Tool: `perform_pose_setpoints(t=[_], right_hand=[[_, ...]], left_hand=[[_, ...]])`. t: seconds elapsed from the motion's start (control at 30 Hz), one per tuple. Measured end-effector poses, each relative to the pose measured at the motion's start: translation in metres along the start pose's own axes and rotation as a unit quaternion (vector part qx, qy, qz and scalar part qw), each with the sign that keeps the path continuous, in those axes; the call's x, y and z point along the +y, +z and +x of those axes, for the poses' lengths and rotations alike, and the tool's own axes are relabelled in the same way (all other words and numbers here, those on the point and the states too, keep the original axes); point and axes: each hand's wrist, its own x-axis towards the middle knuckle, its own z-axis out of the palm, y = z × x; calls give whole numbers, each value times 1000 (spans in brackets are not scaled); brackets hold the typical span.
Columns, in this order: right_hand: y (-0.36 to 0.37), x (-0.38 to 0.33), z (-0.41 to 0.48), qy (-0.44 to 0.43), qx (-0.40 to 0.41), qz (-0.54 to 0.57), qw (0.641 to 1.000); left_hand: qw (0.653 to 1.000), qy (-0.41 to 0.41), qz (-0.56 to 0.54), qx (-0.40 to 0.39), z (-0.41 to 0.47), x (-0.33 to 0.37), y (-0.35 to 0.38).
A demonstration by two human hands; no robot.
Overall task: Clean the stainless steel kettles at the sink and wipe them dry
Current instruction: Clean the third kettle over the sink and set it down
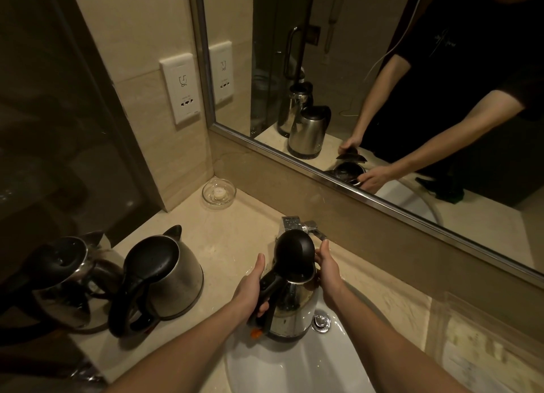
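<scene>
The mirror [382,98] is filling the upper right of the frame, and the pale stone worktop [235,239] is running beneath it from left to right. The white sink [294,369] is sitting at lower centre. I am holding one stainless kettle [291,310] upright over the basin, just in front of the tap [294,223]. Two more steel kettles [173,278] are standing side by side on the worktop at lower left, waiting.

My left grip [250,292] is curling round the black handle [266,285], thumb pointing up. My right grip [328,270] is cupping the kettle's upper wall by the rim, fingers wrapping behind it. The black lid [294,252] is standing open, and I am not seeing any water running.

Here is what I am worrying about. The raised lid is sitting very close to the tap, so lifting carelessly risks knocking it. Wet steel is slippery, and a loosening right grip could drop the kettle onto the basin. Water reaching the orange switch [256,333] at the handle's foot could also harm the electrics.
</scene>
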Motion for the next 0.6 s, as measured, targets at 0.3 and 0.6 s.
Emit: perform_pose_setpoints(t=[0.3,0.6], right_hand=[[2,-2,-1,10,-1,16,1000],[-2,0,1,-5,-5,2,1000]], left_hand=[[1000,-3,2,1,-2,1,-1],[1000,-3,4,8,-4,5,1]])
